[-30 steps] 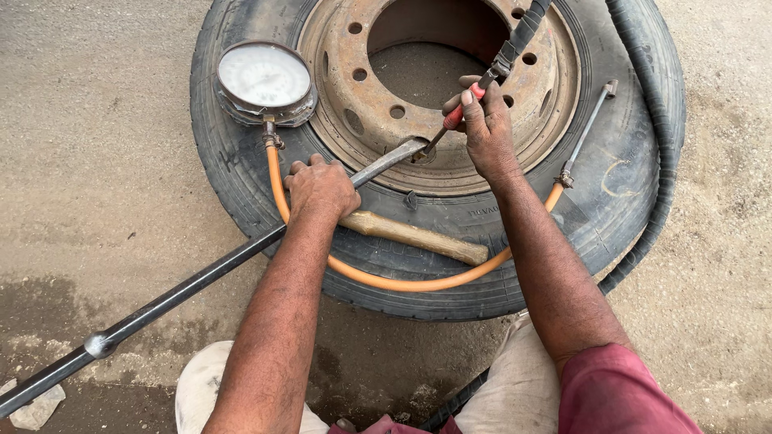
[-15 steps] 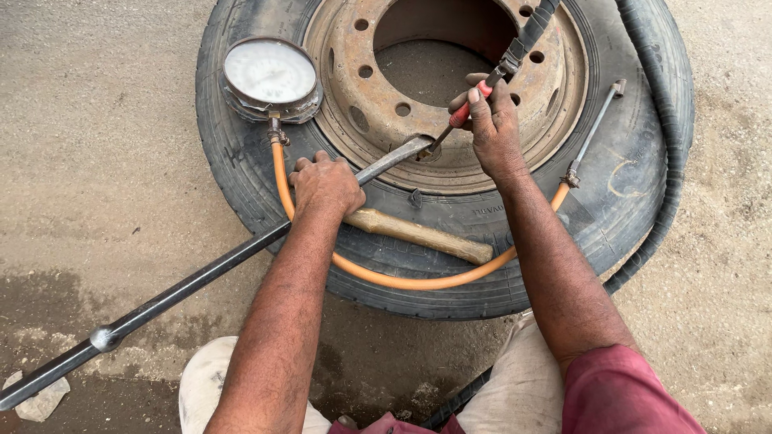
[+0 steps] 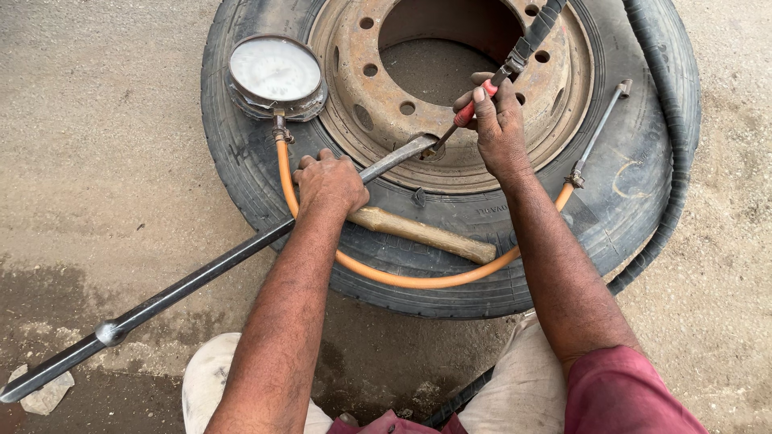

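Nearest us: pale trousers (image 3: 527,386) and a dark red sleeve (image 3: 635,394), above damp, stained concrete ground (image 3: 96,201).

Long steel pry bar (image 3: 185,281): dark, round shaft with a collar near its low end, running from the lower left up to a flattened tip at the rim. Our left hand (image 3: 328,183) is clenched around its upper part and pressing it down on the sidewall.

Wooden handle (image 3: 422,233): pale, worn, lying loose on the rubber beside the left hand.

Orange hose (image 3: 402,280): smooth, looped across the sidewall, joined to a round dial gauge (image 3: 276,71) with a white face and to a thin metal stem (image 3: 599,133) at right.

Truck tyre (image 3: 241,153): black, dusty, lying flat on the ground, still mounted.

Steel wheel rim (image 3: 354,56): rusted brown, ringed with bolt holes, hollow centre.

Red-handled fitting (image 3: 465,114): gripped by our right hand (image 3: 498,128), its tip at the valve spot where the bar's tip meets the rim; a braided black hose (image 3: 532,36) leads away from it.

Status, as we judge: bar seated, fitting applied, bead not visibly lifted; most of the work remains.
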